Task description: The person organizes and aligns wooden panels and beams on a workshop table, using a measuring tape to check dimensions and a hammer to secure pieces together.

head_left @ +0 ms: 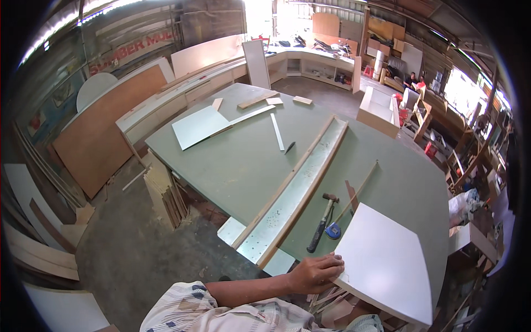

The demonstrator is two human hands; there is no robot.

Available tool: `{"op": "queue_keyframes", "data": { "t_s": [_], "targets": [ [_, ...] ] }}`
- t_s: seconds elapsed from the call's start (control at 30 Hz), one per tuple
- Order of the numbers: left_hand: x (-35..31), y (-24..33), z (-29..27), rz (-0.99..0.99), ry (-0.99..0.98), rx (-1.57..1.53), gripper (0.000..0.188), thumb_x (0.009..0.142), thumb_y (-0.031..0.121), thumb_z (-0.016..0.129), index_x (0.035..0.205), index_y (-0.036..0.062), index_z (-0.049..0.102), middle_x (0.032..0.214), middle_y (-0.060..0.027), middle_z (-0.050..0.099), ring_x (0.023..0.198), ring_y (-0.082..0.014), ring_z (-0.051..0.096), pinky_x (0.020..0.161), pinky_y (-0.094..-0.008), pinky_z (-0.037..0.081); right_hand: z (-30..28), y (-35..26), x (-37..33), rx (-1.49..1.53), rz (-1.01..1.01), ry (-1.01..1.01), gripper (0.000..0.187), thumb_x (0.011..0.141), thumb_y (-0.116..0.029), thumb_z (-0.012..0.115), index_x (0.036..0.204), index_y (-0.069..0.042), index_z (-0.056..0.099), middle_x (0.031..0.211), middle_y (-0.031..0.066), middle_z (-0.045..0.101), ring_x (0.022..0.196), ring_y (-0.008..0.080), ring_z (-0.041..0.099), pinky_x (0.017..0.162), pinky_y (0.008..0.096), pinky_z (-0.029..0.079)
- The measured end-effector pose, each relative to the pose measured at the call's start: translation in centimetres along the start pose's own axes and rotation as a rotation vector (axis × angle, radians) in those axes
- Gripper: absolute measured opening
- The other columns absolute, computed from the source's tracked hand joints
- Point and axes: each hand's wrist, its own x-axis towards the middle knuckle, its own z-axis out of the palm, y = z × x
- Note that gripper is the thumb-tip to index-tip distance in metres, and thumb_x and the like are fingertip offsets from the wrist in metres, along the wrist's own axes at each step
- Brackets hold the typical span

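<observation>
My left hand (317,273) grips the near left edge of a white panel (381,254), its fingers curled at the corner. The panel lies at the right front of a large green-topped table (221,177) and overhangs its near edge. My right hand is out of sight; only a bit of sleeve shows below the panel. Just left of the panel lie a hammer (317,234) with a black grip and a blue tape measure (333,231), its yellow blade drawn out toward the far side. Beside them is a thin brown strip (350,193).
A long pale channel with wooden side rails (298,191) crosses the table. Farther off lie a white board (200,127), a try square (279,135) and small wood offcuts (257,99). Boards lean at the left (116,130); a white open cabinet (379,110) stands beyond the table.
</observation>
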Motion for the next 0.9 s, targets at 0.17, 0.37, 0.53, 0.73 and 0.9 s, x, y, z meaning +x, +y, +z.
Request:
{"op": "queue_keyframes", "data": {
  "t_s": [0.17,0.37,0.53,0.73,0.9],
  "targets": [
    [-2.6,0.7,-7.6,0.073,0.127,-0.009,0.037,0.08,0.014,0.076,0.111,-0.0049,0.068,0.108,-0.0209,0.069,0.097,-0.0344,0.073,0.078,-0.0392,0.063,10.3,-4.1,-0.3,0.08,-0.201,-0.213,0.069,0.105,-0.056,0.036,0.155,-0.008,0.033,0.155,0.0178,0.04,0.132,0.0356,0.053,0.107,0.0518,0.045],
    [-2.9,2.0,-24.5,-0.055,0.48,-0.068,0.022,0.077,0.012,0.084,0.088,-0.0006,0.069,0.079,-0.0115,0.064,0.057,-0.0197,0.061,0.048,-0.0326,0.046,29.2,-4.3,-12.0,0.27,-0.093,-0.547,0.071,0.105,-0.059,0.031,0.157,-0.012,0.03,0.16,0.0151,0.035,0.14,0.0339,0.041,0.112,0.0542,0.035],
    [-8.2,-1.1,-34.8,-0.179,0.629,-0.009,0.031,0.075,0.016,0.089,0.073,0.0012,0.062,0.066,-0.007,0.053,0.051,-0.0151,0.046,0.047,-0.032,0.036,36.9,0.7,-19.5,-0.054,0.045,-0.789,0.072,0.104,-0.061,0.032,0.159,-0.016,0.028,0.165,0.0091,0.029,0.152,0.0304,0.024,0.121,0.0557,0.017],
    [-16.5,-10.0,-42.8,-0.454,0.699,0.118,0.037,0.078,0.024,0.088,0.073,-0.0014,0.061,0.067,-0.0092,0.059,0.059,-0.0116,0.052,0.052,-0.0323,0.042,38.2,13.2,-24.0,-0.578,0.268,-0.541,0.071,0.098,-0.055,0.057,0.153,-0.014,0.04,0.15,0.0128,0.047,0.134,0.0235,0.048,0.1,0.0451,0.044],
    [-23.9,-16.9,-44.6,-0.849,0.735,0.085,0.034,0.078,0.025,0.087,0.081,-0.0027,0.068,0.068,-0.0124,0.066,0.064,-0.0121,0.062,0.057,-0.0319,0.048,36.6,20.8,-27.6,-0.902,0.259,-0.376,0.074,0.094,-0.055,0.066,0.134,0.006,0.056,0.127,0.0152,0.061,0.116,0.0236,0.055,0.097,0.038,0.046]
  ]
}}
